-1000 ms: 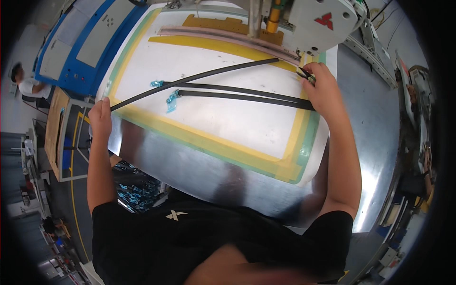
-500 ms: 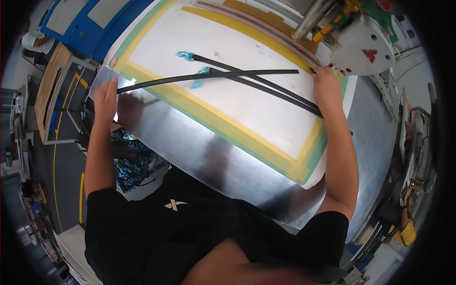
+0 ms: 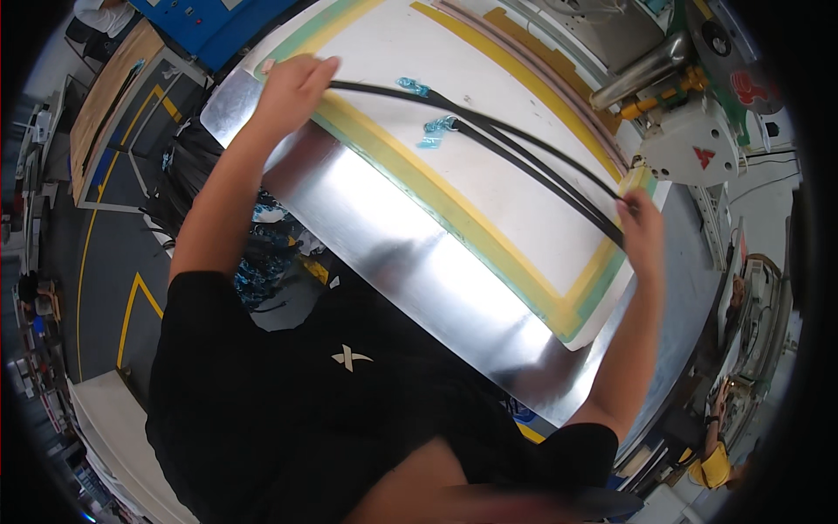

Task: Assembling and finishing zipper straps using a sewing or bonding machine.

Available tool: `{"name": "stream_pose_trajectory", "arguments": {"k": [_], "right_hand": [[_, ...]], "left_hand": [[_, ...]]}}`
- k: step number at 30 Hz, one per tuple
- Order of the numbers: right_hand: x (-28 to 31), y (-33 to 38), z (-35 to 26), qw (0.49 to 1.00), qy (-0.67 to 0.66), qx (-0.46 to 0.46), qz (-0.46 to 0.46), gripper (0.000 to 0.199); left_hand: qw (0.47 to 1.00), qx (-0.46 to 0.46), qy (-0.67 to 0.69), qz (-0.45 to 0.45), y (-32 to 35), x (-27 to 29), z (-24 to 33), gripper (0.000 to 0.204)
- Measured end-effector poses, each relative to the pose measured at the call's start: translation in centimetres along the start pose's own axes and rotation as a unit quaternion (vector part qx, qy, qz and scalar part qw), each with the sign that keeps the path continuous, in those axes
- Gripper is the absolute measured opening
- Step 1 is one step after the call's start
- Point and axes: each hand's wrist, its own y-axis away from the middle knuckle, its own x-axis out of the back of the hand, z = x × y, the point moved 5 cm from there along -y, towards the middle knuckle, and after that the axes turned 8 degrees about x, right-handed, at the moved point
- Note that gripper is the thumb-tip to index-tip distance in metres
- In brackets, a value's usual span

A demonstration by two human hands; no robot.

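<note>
A long black strip (image 3: 384,90) spans between my two hands above the white board (image 3: 506,210), bowing slightly. My left hand (image 3: 295,92) is closed on its left end at the board's far-left corner. The right end is pinched in my right hand (image 3: 643,231), over the board's right border. Two more black strips (image 3: 532,166) lie slantwise on the board under the held one, their right ends running up to my right hand. Crinkled blue film (image 3: 435,131) wraps the left end of one; another scrap of blue film (image 3: 412,86) covers the other's end.
Yellow and green tape (image 3: 454,223) borders the board on a shiny metal table (image 3: 393,210). Machine parts with a white plate (image 3: 690,153) stand at the far right. A bundle of black strips with blue film (image 3: 262,253) hangs at left. A person in yellow (image 3: 711,467) is at lower right.
My right hand has taken the strip's right end, which was free before. My left hand still holds the other end. The whole view has shifted.
</note>
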Motion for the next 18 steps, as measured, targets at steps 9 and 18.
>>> {"name": "stream_pose_trajectory", "arguments": {"k": [9,18], "right_hand": [[29.0,27.9,0.8,0.865,-0.224,-0.006,0.449,0.016],[36.9,49.8,-15.2,0.754,0.049,0.001,0.655,0.012]], "left_hand": [[0.966,-0.181,0.069,-0.174,-3.5,-9.5,13.6,0.027],[0.924,-0.254,0.018,-0.285,-2.9,-12.1,11.6,0.023]]}}
